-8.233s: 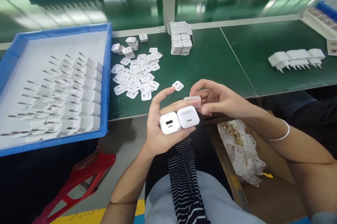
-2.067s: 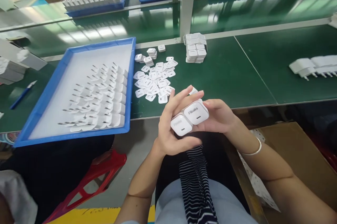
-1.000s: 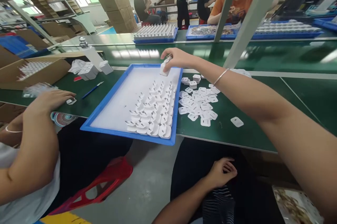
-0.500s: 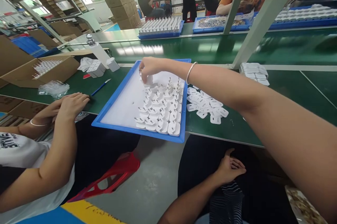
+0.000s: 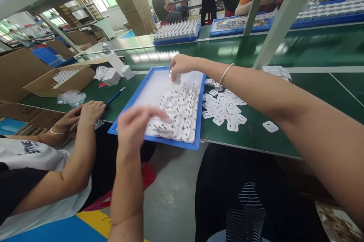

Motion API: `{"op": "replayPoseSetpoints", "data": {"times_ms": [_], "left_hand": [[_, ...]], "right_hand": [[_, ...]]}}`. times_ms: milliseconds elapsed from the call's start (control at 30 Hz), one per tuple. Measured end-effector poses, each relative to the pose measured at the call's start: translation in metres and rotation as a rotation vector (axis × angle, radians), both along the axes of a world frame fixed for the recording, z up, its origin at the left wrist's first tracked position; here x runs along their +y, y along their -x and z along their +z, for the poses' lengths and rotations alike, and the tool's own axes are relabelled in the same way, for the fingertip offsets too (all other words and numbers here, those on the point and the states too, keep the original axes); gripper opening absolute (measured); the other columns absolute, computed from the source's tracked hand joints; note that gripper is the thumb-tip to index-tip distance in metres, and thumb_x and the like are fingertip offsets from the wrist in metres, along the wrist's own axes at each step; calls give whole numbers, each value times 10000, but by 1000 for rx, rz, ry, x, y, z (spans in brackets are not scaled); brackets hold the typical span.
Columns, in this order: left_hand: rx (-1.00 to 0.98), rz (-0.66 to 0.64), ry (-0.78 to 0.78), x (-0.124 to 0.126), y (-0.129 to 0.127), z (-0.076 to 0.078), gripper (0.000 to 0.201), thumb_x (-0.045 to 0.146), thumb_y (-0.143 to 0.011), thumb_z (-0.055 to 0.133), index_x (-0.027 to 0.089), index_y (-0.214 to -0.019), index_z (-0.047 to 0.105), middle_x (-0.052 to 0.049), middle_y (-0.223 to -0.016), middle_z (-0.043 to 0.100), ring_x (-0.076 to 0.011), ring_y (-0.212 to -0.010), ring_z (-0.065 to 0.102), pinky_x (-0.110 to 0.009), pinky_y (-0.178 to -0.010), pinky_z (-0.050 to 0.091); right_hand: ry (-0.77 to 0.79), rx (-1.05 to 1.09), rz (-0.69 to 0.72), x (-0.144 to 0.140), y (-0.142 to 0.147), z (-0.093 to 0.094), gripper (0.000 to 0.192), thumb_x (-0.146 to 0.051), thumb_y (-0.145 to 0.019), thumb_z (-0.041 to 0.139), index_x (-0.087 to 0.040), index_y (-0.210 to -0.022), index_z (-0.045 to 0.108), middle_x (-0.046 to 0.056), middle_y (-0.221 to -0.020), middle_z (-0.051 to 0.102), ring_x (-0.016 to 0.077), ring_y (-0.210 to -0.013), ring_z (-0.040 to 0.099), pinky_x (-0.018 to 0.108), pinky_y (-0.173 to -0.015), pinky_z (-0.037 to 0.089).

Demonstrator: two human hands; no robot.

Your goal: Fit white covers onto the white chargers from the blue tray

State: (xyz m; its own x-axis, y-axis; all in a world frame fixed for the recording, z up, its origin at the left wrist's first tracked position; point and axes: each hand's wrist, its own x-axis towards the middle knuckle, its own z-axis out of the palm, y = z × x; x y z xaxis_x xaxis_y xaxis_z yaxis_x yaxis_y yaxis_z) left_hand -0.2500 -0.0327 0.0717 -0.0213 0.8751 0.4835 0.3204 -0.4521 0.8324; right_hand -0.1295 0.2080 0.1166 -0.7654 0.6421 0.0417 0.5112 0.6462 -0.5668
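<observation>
- The right hand (image 5: pixel 182 66) reaches far forward over the blue tray (image 5: pixel 129 101), fingers pinched on a white charger (image 5: pixel 176 79) above the tray's far end.
- The left hand (image 5: pixel 136 124) is raised before the tray's near edge, blurred, fingers loosely spread, holding nothing.
- Bare tray floor lies left of the charger rows (image 5: pixel 179 115).
- The charger is small and white, partly hidden by fingers.

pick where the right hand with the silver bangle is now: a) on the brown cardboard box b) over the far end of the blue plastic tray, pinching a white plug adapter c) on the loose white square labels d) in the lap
b: the right hand pinches a white plug adapter above the far end of the blue plastic tray, beyond the rows of adapters, apart from the white labels.
</observation>
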Motion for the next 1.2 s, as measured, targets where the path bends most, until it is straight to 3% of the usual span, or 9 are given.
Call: {"op": "replayPoseSetpoints", "data": {"times_ms": [33,67,133,200,367,667,833,1067,1200], "left_hand": [[136,248,88,25,19,6,371,495,-925,509,218,-1066,712,-86,-1082,744,-227,-1027,703,-392,-944,572],[306,367,248,50,34,8,440,505,-928,441,209,-1147,681,-96,-1222,707,-232,-1144,657,-402,-1011,534],[426,344,464,95,50,7,460,499,-890,461,155,-1045,723,-147,-1238,704,-291,-1147,647,-448,-1016,514],[518,247,660,125,55,7,325,452,-781,629,169,-867,765,-136,-1146,749,-328,-1120,661,-435,-1007,508],[611,83,950,145,53,24,207,281,-640,793,211,-835,794,-94,-997,791,-321,-1088,687,-437,-1019,489],[486,132,987,185,33,29,90,120,-729,727,61,-787,762,-130,-769,740,-177,-667,690,-413,-880,555],[420,188,1057,202,14,28,166,198,-786,709,40,-797,759,-153,-687,700,-200,-631,668,-434,-817,556],[254,219,1080,188,13,29,357,320,-893,539,43,-826,754,-214,-721,714,-260,-661,686,-472,-779,556],[178,327,902,157,24,40,347,384,-882,584,78,-841,741,-220,-849,753,-278,-755,711,-461,-791,550]], "right_hand": [[-3,14,-13,0,-2,0,316,-185,-633,870,-113,-917,748,88,-988,673,269,-937,611,374,-761,509],[-4,27,-23,0,-4,1,328,-192,-630,872,-114,-923,747,85,-988,676,266,-941,612,370,-766,505],[3,52,-36,0,-8,2,335,-200,-630,868,-115,-929,744,85,-989,682,262,-947,615,361,-772,498],[28,80,-37,1,-12,3,317,-202,-635,857,-117,-916,740,87,-998,685,255,-948,616,349,-763,489],[72,128,-46,7,-28,6,273,-212,-639,842,-125,-875,736,86,-988,680,236,-923,603,325,-731,478],[121,178,-96,14,-51,-3,281,-195,-620,856,-136,-868,740,88,-975,665,239,-909,590,346,-731,476],[125,198,-115,11,-50,-4,288,-203,-623,855,-130,-876,738,74,-932,648,214,-867,583,320,-685,445],[84,217,-124,4,-42,6,278,-198,-635,841,-122,-880,734,76,-917,645,212,-844,581,316,-686,451],[9,207,-113,0,-20,10,336,-239,-654,837,-127,-956,740,82,-1006,685,222,-890,612,303,-710,475]]}}
